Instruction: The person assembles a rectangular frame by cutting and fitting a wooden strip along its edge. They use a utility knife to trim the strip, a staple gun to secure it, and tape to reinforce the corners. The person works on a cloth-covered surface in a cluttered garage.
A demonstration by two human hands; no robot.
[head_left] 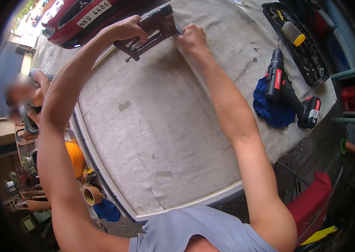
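Observation:
My left hand is wrapped round the handle of a black nail gun at the far side of the table. The tool's nose points right, at the far right corner of a thin white rectangular frame. Right beside that nose, my right hand is closed on the frame's far corner. The frame lies flat on a pale, stained cloth, which shows through its open middle. My left forearm passes over the frame's left side, and my right arm hides part of its right side.
A cordless drill rests on a blue rag at right, near a black tray of small hardware. Orange cord, a tape measure and a tape roll are at left. Beyond stand a red car and a seated person.

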